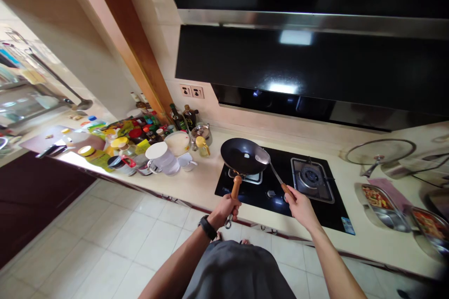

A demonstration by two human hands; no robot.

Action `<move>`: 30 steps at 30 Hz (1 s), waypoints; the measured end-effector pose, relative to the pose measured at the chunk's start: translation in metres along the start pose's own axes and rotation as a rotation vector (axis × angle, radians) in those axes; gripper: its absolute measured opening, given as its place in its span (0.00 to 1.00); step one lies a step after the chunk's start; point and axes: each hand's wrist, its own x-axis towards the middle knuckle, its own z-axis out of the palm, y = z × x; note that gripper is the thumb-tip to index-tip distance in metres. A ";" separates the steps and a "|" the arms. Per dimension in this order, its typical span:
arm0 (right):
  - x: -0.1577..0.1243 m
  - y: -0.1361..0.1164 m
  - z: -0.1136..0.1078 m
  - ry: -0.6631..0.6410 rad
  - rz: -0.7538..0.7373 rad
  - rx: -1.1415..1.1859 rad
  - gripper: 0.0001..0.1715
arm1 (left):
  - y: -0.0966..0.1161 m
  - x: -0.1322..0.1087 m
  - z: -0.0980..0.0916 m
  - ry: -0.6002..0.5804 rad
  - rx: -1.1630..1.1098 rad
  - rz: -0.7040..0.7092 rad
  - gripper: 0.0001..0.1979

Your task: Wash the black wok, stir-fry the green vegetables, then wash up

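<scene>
A black wok (242,155) sits on the left burner of the black gas hob (280,187), with a small white bit inside. My left hand (227,209), a dark watch on its wrist, is closed round the wok's wooden handle (235,187). My right hand (298,203) grips the wooden end of a metal spatula (268,163). The spatula's blade rests over the wok's right rim. The right burner (311,178) is bare.
Bottles, jars, cups and bowls crowd the counter left of the hob (140,145). A glass lid (380,152) and metal trays of chopped food (380,202) lie to the right. A black range hood (308,74) hangs overhead. Tiled floor (115,229) lies below.
</scene>
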 end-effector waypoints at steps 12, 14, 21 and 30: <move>0.005 0.000 0.004 -0.013 -0.021 -0.027 0.32 | -0.014 0.002 0.002 0.062 0.036 0.002 0.13; 0.005 -0.001 0.006 -0.010 -0.020 -0.030 0.32 | -0.019 0.004 0.001 0.068 0.048 0.000 0.14; 0.008 -0.001 0.011 -0.024 -0.020 -0.079 0.31 | -0.020 0.004 0.000 0.017 0.071 0.025 0.15; 0.019 0.002 0.021 0.006 -0.040 -0.155 0.29 | -0.024 0.006 -0.002 -0.011 0.072 0.039 0.16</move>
